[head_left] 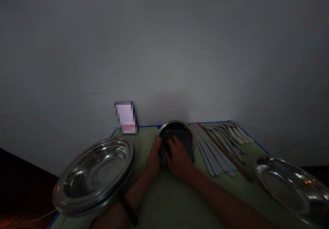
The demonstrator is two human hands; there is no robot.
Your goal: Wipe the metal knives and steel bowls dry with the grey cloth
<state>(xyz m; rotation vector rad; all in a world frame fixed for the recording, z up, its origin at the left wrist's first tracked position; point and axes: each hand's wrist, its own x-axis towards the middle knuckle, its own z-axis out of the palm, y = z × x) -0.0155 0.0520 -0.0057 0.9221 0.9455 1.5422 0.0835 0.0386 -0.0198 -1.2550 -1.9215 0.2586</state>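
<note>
A round steel bowl [173, 122] is tilted toward me at the back of the table, its inside in view. At its left rim, my left hand [154, 156] grips the bowl, thumb up along the edge. My right hand [179, 157] is at the bowl's mouth with bent fingers on a dark grey cloth [183, 138]. Part of the cloth hangs over the bowl's right edge. My right fingertips are partly lost in the dark inside of the bowl.
Stacked wide steel basins [77, 155] stand on the left. To the right lie several flat table knives [209, 150], brown chopsticks [226, 152], and spoons and forks [228, 133]. A steel tray [285, 188] sits far right. A blurred phone [126, 116] leans against the wall [164, 51].
</note>
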